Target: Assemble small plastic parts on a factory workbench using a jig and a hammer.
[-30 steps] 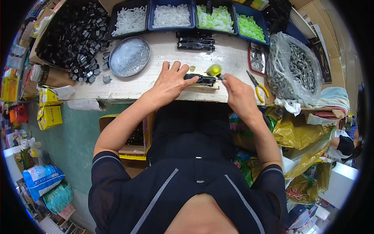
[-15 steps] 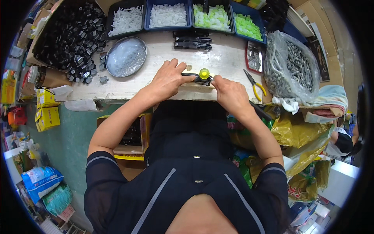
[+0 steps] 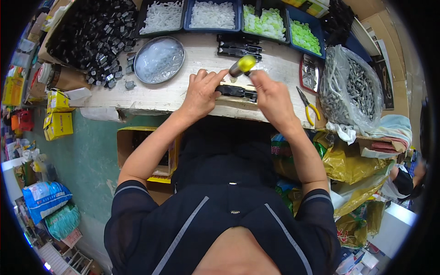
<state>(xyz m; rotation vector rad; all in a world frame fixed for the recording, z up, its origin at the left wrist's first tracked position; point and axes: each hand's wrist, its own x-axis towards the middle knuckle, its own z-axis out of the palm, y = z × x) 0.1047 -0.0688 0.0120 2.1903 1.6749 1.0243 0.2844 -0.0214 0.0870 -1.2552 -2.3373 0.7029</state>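
At the table's near edge lies a long black plastic part (image 3: 236, 91). My left hand (image 3: 200, 95) is closed on its left end, thumb and fingers pressing it to the tabletop. In my right hand (image 3: 274, 97) is a small hammer (image 3: 242, 67) with a yellow-green face, blurred by motion. Its head is raised above the far side of the part, not touching it; the handle is mostly hidden by my fingers. Similar black parts (image 3: 239, 48) lie just beyond, in a row.
Small black metal-cased pieces (image 3: 98, 43) heap at left, beside a round metal dish (image 3: 159, 59). Bins of white (image 3: 212, 16) and green pieces (image 3: 305, 37) line the back. At right are yellow-handled pliers (image 3: 308, 107), a red-rimmed tray (image 3: 310, 73) and a bag of grey metal parts (image 3: 353, 87).
The hammer has risen off the black part and tilted, with my right hand turning upward. The part now shows fully. The whole view has shifted slightly.
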